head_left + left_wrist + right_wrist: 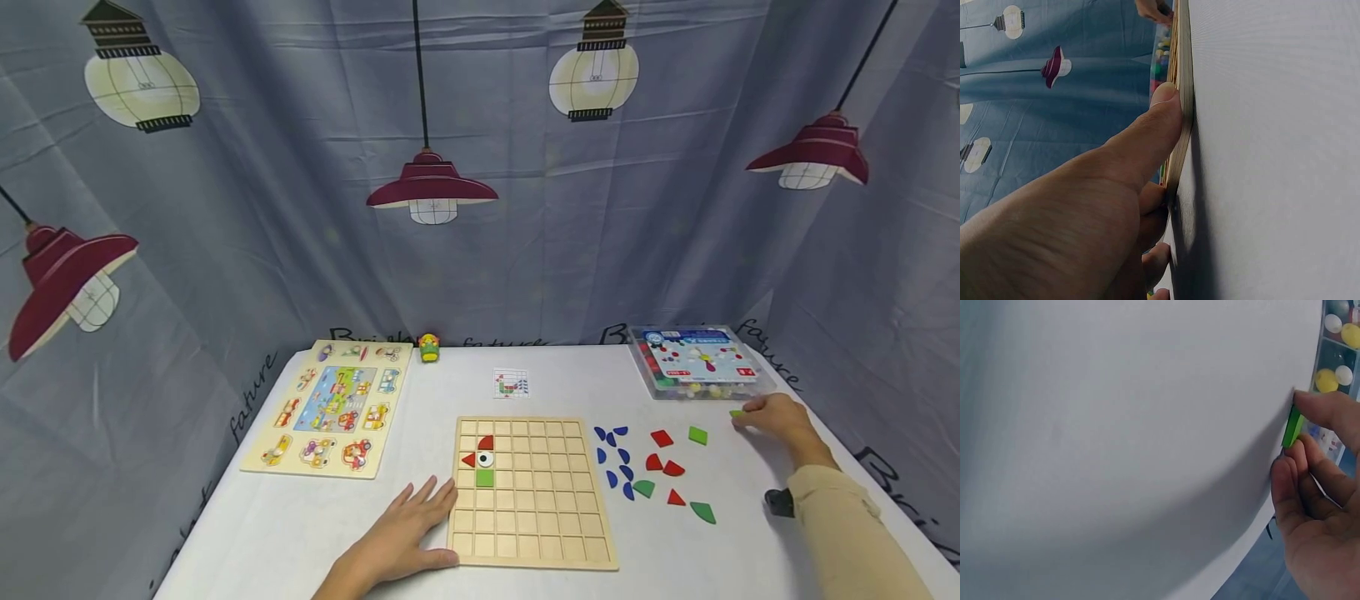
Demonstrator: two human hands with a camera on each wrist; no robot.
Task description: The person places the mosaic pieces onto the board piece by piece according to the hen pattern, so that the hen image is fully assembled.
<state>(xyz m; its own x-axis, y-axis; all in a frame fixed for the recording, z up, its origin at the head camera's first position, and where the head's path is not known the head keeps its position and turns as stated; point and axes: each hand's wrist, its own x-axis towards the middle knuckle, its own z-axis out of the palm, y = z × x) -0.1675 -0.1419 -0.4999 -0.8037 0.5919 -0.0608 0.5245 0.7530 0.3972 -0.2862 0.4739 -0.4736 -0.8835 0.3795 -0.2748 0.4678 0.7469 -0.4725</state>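
Observation:
My left hand (403, 533) rests with fingers spread at the left side of a wooden grid board (540, 502). In the left wrist view its thumb lies against the board's edge. On the board, near the upper left, sit a red quarter-round piece (486, 442), a red triangle (468, 459), a white eye piece (486, 459) and a green square (485, 478). Far to the right, my right hand (783, 425) pinches a green block (1294, 427) between thumb and fingers, close over the white table.
Blue half-rounds (625, 456), red pieces (673, 468) and green pieces (702, 512) lie right of the board. A clear plastic box (701, 362) stands behind. A small pattern card (512, 383), a toy figure (429, 348) and a picture puzzle (330, 408) lie farther left.

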